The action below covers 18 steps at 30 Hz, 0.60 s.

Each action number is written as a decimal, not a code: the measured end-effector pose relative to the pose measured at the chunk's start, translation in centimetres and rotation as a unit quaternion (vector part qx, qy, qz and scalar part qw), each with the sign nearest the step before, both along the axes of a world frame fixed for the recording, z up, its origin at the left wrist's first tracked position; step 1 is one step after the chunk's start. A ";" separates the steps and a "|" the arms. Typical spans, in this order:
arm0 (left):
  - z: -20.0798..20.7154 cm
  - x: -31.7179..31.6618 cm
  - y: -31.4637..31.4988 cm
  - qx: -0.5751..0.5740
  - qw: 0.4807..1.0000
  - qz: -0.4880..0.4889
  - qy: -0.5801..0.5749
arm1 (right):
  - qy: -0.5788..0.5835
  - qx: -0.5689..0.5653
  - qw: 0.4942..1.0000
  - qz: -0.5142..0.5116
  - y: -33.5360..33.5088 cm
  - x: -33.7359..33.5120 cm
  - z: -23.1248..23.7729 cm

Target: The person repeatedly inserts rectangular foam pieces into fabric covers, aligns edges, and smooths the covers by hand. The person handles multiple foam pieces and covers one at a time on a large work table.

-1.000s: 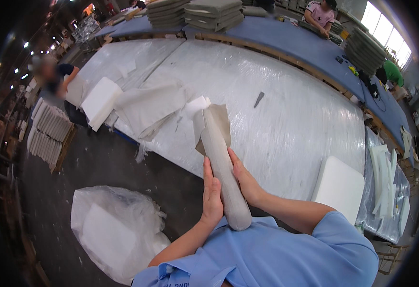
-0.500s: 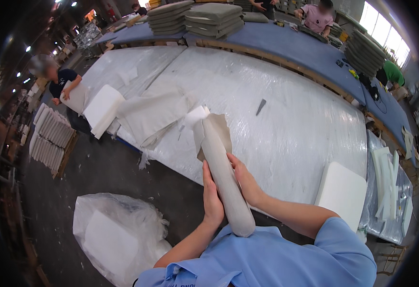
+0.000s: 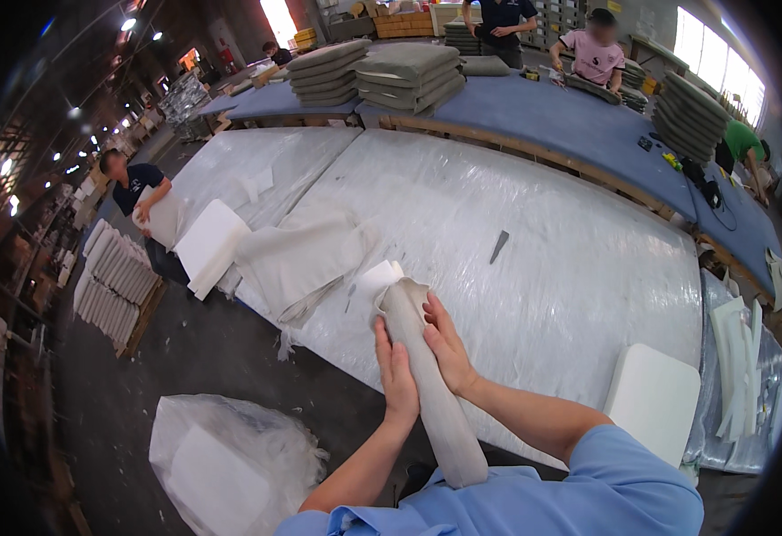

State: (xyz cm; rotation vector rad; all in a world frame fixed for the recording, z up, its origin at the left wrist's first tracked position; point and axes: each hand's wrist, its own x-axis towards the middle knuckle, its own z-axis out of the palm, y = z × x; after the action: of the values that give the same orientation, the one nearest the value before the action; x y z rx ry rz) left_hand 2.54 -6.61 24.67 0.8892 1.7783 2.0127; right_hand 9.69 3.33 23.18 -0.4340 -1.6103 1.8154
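A grey fabric-covered cushion (image 3: pixel 431 393) stands on edge between my palms, its near end against my blue shirt. My left hand (image 3: pixel 397 380) presses flat along its left side, fingers straight and pointing away. On the opposite face, my right hand (image 3: pixel 449 348) presses near the far end, fingers extended. The cover's gathered edge shows at that far end, close to a small white block (image 3: pixel 378 279). Loose grey fabric covers (image 3: pixel 306 259) lie left of it on the plastic-wrapped table (image 3: pixel 579 277). The cushion's underside is hidden.
A dark pointed tool (image 3: pixel 499 247) lies on the table. White foam pads sit at the right edge (image 3: pixel 652 402) and left (image 3: pixel 212 243). A plastic bag (image 3: pixel 230 464) holds foam on the floor. A co-worker (image 3: pixel 145 201) stands left; others work behind the blue table (image 3: pixel 534 112).
My hands have slid toward the cushion's far end. The loose flap spread there now sits closer around it. The view has shifted, so the surroundings appear lower.
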 end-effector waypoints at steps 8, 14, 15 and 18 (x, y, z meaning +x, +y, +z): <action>-0.5 -4.6 1.2 -0.110 0.958 0.181 0.193 | -0.050 0.259 0.949 -0.175 5.7 -3.4 1.2; 0.8 -7.0 2.1 -0.093 0.969 0.150 0.174 | -0.011 0.082 0.992 -0.090 6.0 -6.0 0.8; 1.0 -7.4 2.2 -0.079 0.974 0.141 0.161 | 0.010 0.087 0.992 -0.089 6.0 -6.5 1.1; 1.6 -7.7 3.0 -0.051 0.973 0.133 0.183 | 0.054 0.116 0.988 -0.085 6.3 -7.4 1.0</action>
State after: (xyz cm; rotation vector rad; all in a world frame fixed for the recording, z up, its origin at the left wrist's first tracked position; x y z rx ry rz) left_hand -5.14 -3.57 26.25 1.0970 2.2884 1.9842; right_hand 2.30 9.67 24.22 -0.3501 -1.6335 1.4809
